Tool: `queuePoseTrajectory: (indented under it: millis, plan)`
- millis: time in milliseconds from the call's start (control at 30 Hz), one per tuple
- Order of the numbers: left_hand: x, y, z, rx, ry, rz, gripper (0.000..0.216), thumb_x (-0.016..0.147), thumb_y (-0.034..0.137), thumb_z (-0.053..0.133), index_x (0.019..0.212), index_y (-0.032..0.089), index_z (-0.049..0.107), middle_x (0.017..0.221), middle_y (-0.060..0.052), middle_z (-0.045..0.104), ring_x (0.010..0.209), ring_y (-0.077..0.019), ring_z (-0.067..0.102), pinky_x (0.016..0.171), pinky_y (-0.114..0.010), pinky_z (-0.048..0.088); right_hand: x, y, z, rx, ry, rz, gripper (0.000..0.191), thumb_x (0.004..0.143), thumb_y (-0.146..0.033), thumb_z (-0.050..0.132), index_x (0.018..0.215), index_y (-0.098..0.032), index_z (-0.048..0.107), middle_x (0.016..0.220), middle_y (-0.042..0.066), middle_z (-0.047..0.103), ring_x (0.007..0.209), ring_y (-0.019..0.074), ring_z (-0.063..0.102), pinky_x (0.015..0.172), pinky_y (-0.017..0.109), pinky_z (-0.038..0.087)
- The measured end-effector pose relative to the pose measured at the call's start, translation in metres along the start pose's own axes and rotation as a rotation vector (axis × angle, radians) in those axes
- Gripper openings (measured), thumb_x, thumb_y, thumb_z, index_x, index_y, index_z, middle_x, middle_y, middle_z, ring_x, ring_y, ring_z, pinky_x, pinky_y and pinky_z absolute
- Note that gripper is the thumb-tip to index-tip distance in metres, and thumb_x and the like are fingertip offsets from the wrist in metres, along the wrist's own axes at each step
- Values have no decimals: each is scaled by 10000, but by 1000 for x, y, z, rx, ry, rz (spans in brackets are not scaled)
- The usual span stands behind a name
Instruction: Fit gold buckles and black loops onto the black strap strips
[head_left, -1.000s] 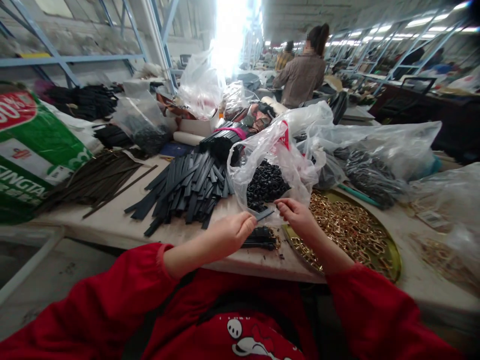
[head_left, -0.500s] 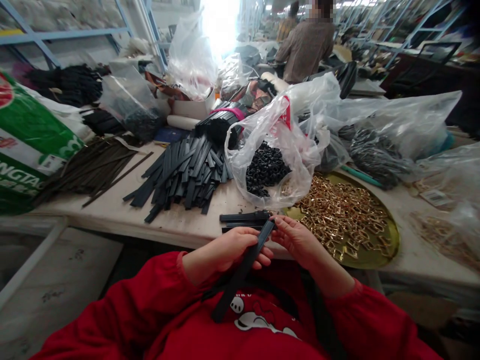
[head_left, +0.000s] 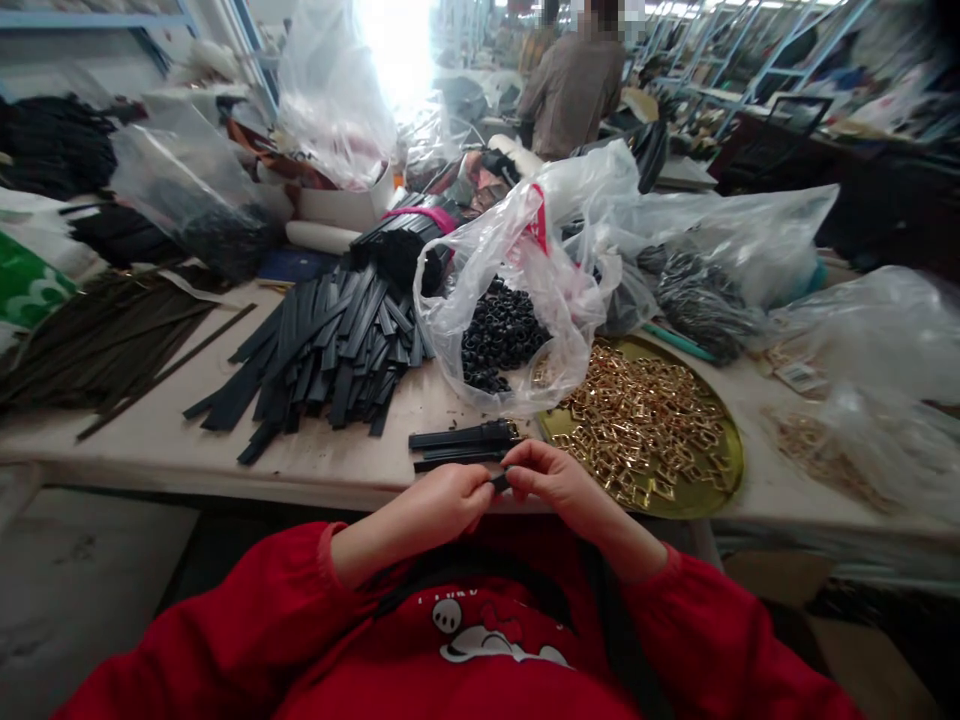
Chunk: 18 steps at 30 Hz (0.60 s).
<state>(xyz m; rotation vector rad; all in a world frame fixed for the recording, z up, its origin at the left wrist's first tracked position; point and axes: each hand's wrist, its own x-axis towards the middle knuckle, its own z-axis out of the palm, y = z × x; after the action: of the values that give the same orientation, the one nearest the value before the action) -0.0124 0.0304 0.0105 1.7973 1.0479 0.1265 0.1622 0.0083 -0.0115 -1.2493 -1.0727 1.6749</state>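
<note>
Close to the table's front edge, my left hand (head_left: 456, 497) and my right hand (head_left: 546, 474) meet on a black strap (head_left: 500, 483). Only a short piece of the strap shows between the fingertips; the rest is hidden. Both hands are closed on it. Just behind them lie a few finished-looking black straps (head_left: 457, 440) with buckles at their right end. To the right, a round gold tray (head_left: 724, 480) holds a heap of gold metal buckles (head_left: 645, 410). Left of the hands is a pile of loose black straps (head_left: 322, 345).
A clear plastic bag (head_left: 442, 350) stands open around small black loops (head_left: 502, 335). Brown strips (head_left: 112, 330) lie at the left. More plastic bags (head_left: 870, 340) cover the right side. A person (head_left: 574, 90) stands far behind the table.
The strap's long lower end, which hung toward my chest, is out of sight. My left hand has turned over and closed beside my right fingertips. The view has shifted right.
</note>
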Motion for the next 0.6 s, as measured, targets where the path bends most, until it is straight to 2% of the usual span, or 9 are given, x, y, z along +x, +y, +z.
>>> queuePoseTrajectory:
  millis: [133,233,333,400,500,533,600]
  plan:
    - [-1,2,2,-147,-102,-55,296,825,354,331,734,160,536,520,37,499,410,-97,452,404,-202,319,-2,1,1,4,-57,45,286,609,-368,718,749,-167,573,552,-56,571,500,78,501,523,218,390]
    - [-6,4,5,-350,-126,-89,270,819,354,379,969,161,495,606,30,554,471,-107,526,443,-201,397,-1,-2,-1,5,14,13,289,609,-372,718,751,-166,572,536,-66,549,490,72,484,520,212,378]
    - [-10,3,9,-459,-150,-91,402,827,335,387,1199,185,373,583,56,524,402,-83,466,397,-178,361,-3,1,3,33,98,-33,289,613,-374,718,746,-164,569,528,-71,523,477,63,461,508,201,356]
    - [-11,2,12,-460,-70,-36,436,839,346,382,1243,183,366,561,58,499,376,-67,393,375,-165,311,-5,6,9,91,81,-35,301,620,-383,712,754,-167,551,542,-68,518,481,65,457,506,201,357]
    - [-9,3,13,-445,103,60,424,830,375,423,1202,172,438,608,31,528,435,-67,402,408,-162,316,-6,11,9,82,26,-54,312,668,-425,659,797,-173,529,620,-45,537,508,79,475,528,220,390]
    - [-9,3,12,-446,132,67,409,826,387,429,1170,169,461,595,35,519,435,-67,396,403,-162,306,-5,10,3,2,45,-76,307,702,-444,617,820,-176,525,648,-35,545,516,87,484,537,232,402]
    - [-9,6,9,-473,126,37,375,825,415,411,1091,161,485,500,71,441,380,-67,338,359,-165,250,-1,1,-20,-324,174,-139,285,775,-451,517,862,-180,526,701,-7,569,555,114,517,566,255,423]
